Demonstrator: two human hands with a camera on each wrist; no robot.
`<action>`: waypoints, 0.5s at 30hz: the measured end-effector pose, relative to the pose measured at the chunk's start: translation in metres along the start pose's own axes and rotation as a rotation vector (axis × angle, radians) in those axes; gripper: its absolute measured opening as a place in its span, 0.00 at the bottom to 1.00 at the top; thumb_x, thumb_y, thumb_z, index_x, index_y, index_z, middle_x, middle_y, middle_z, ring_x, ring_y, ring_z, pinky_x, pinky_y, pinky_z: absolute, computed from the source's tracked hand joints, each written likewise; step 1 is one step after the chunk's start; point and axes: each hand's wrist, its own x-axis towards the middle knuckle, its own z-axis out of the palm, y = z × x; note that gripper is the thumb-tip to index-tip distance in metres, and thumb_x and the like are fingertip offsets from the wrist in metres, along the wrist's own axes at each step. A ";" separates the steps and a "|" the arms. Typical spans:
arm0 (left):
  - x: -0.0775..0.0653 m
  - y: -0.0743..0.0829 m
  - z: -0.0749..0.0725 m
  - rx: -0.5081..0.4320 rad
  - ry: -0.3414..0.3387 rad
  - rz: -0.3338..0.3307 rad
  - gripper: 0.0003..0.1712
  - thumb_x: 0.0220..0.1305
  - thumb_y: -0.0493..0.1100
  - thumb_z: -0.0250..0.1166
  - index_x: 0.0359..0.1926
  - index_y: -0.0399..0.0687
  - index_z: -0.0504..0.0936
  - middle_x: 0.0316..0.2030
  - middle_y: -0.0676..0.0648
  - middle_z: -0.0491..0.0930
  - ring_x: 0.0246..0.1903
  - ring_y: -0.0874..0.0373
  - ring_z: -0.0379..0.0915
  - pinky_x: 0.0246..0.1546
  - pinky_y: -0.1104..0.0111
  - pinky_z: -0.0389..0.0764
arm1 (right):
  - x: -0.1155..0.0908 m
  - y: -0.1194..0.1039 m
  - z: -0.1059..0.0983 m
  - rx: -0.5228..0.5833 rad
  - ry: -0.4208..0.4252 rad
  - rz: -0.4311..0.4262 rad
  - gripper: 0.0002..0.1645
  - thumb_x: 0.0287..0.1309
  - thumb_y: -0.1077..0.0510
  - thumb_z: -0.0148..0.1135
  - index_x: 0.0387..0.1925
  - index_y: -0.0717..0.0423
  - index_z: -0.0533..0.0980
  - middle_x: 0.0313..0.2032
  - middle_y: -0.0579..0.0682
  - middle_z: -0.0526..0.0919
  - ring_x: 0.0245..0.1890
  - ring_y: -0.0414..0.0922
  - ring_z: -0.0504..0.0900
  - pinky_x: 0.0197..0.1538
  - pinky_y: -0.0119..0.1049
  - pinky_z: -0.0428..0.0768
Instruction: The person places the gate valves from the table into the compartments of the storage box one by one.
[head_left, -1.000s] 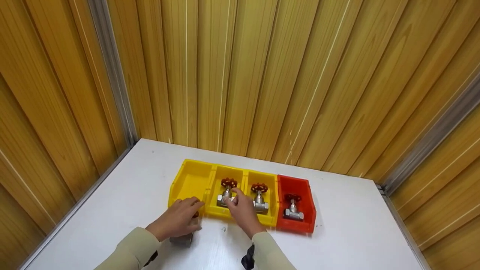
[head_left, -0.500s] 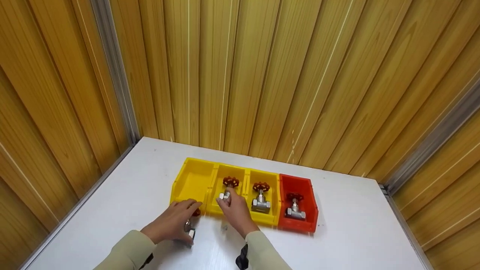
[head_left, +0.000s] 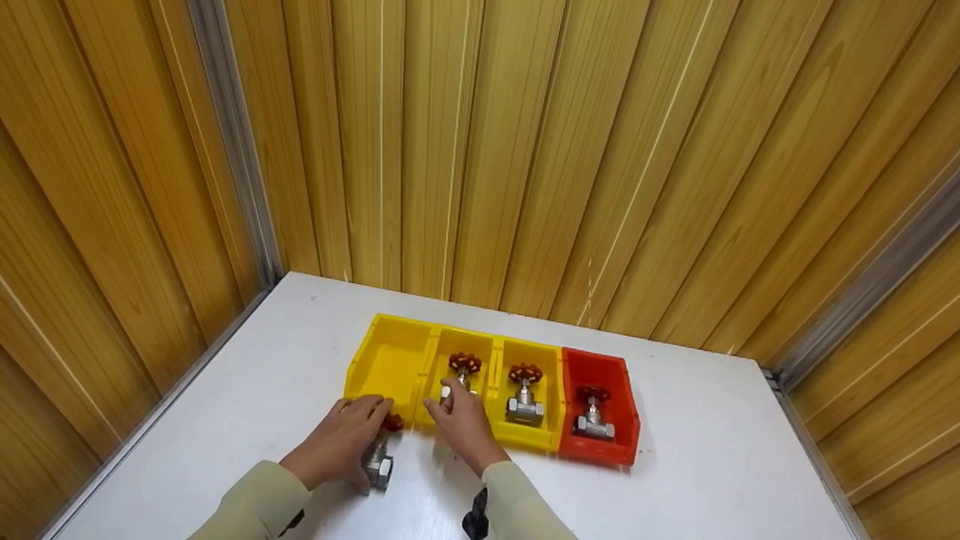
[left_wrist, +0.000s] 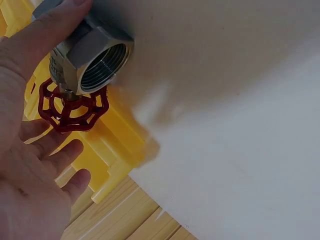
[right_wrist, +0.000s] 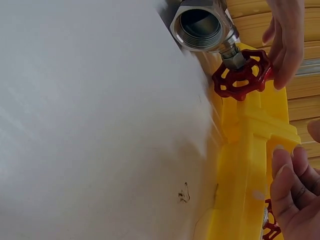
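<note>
In the head view, a metal gate valve (head_left: 379,469) with a red handwheel (head_left: 392,423) is in front of the leftmost yellow bin (head_left: 386,367). My left hand (head_left: 341,435) is around its left side. The left wrist view shows the thumb lying along the valve body (left_wrist: 92,47), while the relaxed fingers (left_wrist: 60,150) extend past the handwheel without curling round it. My right hand (head_left: 465,427) hovers over the front of the second yellow bin, its fingers loosely bent with nothing between them. Another gate valve (head_left: 465,363) stands inside that bin, partly hidden behind the hand.
A third yellow bin (head_left: 529,436) and a red bin (head_left: 598,452) continue the row to the right, each with a gate valve standing in it. White tabletop (head_left: 712,450) surrounds the bins. Wood-look panels (head_left: 480,150) rise behind and at both sides.
The valve by my left hand has turned and shows more, as that hand has spread and shifted slightly left. My right hand has drawn back slightly left from the valve in the second bin.
</note>
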 end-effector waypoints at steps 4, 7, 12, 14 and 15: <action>-0.001 -0.001 0.002 0.022 -0.004 -0.010 0.68 0.25 0.57 0.85 0.70 0.44 0.61 0.65 0.42 0.65 0.64 0.46 0.62 0.69 0.47 0.60 | 0.002 0.001 0.003 -0.015 0.004 -0.005 0.31 0.64 0.47 0.60 0.64 0.52 0.67 0.24 0.43 0.72 0.21 0.38 0.67 0.31 0.30 0.72; -0.002 -0.001 0.004 0.017 -0.011 -0.015 0.66 0.26 0.55 0.85 0.69 0.45 0.62 0.65 0.42 0.65 0.63 0.46 0.62 0.69 0.47 0.60 | 0.004 0.000 0.004 -0.030 0.003 -0.006 0.31 0.64 0.47 0.60 0.64 0.53 0.66 0.23 0.43 0.72 0.20 0.38 0.67 0.30 0.30 0.72; -0.001 -0.001 0.005 0.000 -0.010 -0.020 0.65 0.28 0.52 0.85 0.69 0.45 0.62 0.66 0.42 0.65 0.64 0.47 0.61 0.69 0.47 0.59 | 0.006 -0.002 0.006 -0.041 -0.010 0.009 0.35 0.63 0.47 0.60 0.66 0.56 0.65 0.24 0.44 0.72 0.21 0.38 0.68 0.30 0.30 0.73; -0.001 -0.001 0.005 -0.006 -0.010 -0.024 0.64 0.29 0.52 0.85 0.69 0.45 0.61 0.66 0.42 0.64 0.64 0.47 0.61 0.70 0.47 0.59 | 0.006 -0.002 0.007 -0.034 -0.018 0.021 0.36 0.63 0.46 0.60 0.67 0.57 0.64 0.25 0.45 0.73 0.21 0.39 0.69 0.29 0.31 0.73; -0.001 0.000 0.005 -0.009 -0.012 -0.026 0.64 0.29 0.52 0.85 0.69 0.45 0.61 0.66 0.42 0.64 0.64 0.47 0.61 0.70 0.47 0.58 | 0.007 -0.003 0.007 -0.031 -0.022 0.029 0.36 0.63 0.46 0.60 0.68 0.57 0.63 0.25 0.45 0.73 0.21 0.39 0.69 0.29 0.31 0.73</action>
